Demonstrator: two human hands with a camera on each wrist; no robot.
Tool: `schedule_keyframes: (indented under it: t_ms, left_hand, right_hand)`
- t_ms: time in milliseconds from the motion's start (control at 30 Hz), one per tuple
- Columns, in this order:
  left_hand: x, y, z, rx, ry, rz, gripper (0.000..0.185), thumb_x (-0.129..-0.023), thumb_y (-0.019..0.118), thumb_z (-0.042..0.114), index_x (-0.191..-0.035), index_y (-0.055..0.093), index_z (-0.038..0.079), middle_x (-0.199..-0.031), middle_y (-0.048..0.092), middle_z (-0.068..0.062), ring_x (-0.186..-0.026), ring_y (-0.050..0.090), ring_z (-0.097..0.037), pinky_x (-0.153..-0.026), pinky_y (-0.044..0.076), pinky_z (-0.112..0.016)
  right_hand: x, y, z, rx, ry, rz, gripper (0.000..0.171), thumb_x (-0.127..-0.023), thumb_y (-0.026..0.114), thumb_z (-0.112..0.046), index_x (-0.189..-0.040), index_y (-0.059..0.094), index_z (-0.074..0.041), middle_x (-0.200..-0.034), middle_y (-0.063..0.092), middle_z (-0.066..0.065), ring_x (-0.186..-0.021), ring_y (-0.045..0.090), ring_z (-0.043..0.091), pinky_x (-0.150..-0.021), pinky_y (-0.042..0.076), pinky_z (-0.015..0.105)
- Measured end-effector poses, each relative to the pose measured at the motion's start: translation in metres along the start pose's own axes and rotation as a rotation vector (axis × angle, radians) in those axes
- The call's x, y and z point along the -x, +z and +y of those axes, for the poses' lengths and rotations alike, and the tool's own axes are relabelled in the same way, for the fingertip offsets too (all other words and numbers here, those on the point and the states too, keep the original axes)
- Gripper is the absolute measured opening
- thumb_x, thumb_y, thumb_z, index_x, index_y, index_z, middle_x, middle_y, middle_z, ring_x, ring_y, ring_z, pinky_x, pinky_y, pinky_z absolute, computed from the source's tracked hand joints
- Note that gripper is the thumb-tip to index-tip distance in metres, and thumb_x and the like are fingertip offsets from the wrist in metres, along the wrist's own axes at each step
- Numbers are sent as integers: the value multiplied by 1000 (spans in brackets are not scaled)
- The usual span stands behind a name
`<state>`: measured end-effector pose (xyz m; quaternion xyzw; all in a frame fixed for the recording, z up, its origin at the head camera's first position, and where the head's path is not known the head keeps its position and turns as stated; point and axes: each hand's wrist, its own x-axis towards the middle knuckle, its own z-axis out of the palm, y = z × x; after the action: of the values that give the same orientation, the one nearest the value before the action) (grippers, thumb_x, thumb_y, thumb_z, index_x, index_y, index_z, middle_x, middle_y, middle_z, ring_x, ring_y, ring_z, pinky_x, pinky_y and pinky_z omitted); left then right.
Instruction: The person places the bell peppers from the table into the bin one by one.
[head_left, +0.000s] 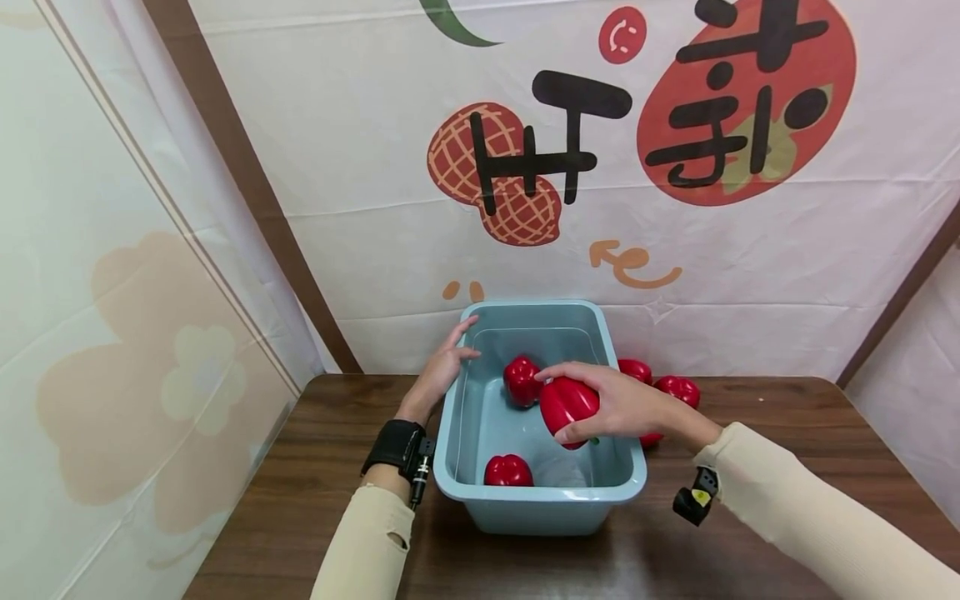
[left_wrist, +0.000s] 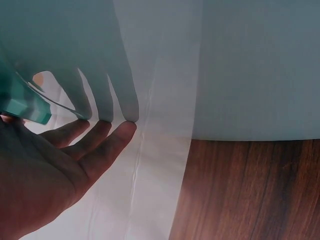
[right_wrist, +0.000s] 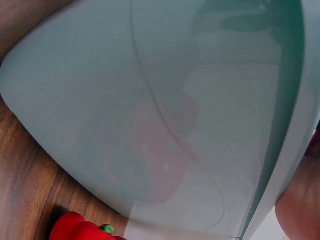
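Nearest, one red pepper [head_left: 507,471] lies inside the blue tub [head_left: 540,493] on the table [head_left: 315,467]. Above the tub's middle, the right hand [head_left: 626,404] has its fingers curled round another pepper [head_left: 566,404], apparently mid-transfer; lowering and letting go seems due. The left hand [head_left: 444,367], fingers straight, steadies the tub's rim. Farther back, a third pepper [head_left: 521,380] sits inside; more peppers [head_left: 678,388] wait outside.
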<state>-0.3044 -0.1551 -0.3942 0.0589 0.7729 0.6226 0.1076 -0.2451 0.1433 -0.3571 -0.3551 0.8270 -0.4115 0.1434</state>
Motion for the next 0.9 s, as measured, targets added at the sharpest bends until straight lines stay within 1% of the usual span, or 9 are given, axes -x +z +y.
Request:
schedule_keyframes:
  t_ms: [167,367,500,700,900]
  left_hand:
    - [0,1,1,-9,-12,0,60,-100,40,17,-155,26,37,-167,3,0,-143,23,-39,-106,31,-65]
    - [-2,0,2,-18,-6,-4,61,-100,40,17,-156,25,36,-167,4,-2,-141,28,-40,-104,36,-63]
    - [-1,-1,3,-12,-2,-12,61,-100,40,17,-156,24,35,-167,4,-1,-141,26,-40,-104,37,-62]
    - [-1,-2,5,-3,4,-31,62,-101,39,14,-158,21,30,-167,0,-3,-142,22,-41,-105,34,-64]
    - [2,-1,13,8,-12,-57,63,-101,37,9,-159,17,23,-167,-1,-7,-143,21,-43,-106,33,-64]
  right_hand:
    - [0,-1,1,17,-1,-14,83,-67,89,-35,-140,48,-31,-130,55,0,-118,52,27,-75,58,32]
    - [-1,-1,1,43,-16,-21,84,-66,89,-36,-139,49,-32,-129,54,-4,-118,52,25,-75,58,31]
    - [-1,0,-1,63,-35,-28,83,-67,89,-36,-140,49,-31,-130,54,-4,-118,53,24,-75,57,30]
    - [-1,0,-2,81,-59,-29,83,-68,88,-35,-141,48,-29,-130,55,-2,-117,53,24,-75,57,30]
    - [-1,4,0,118,-68,-33,83,-67,88,-36,-140,49,-30,-127,55,-8,-114,54,19,-75,56,27]
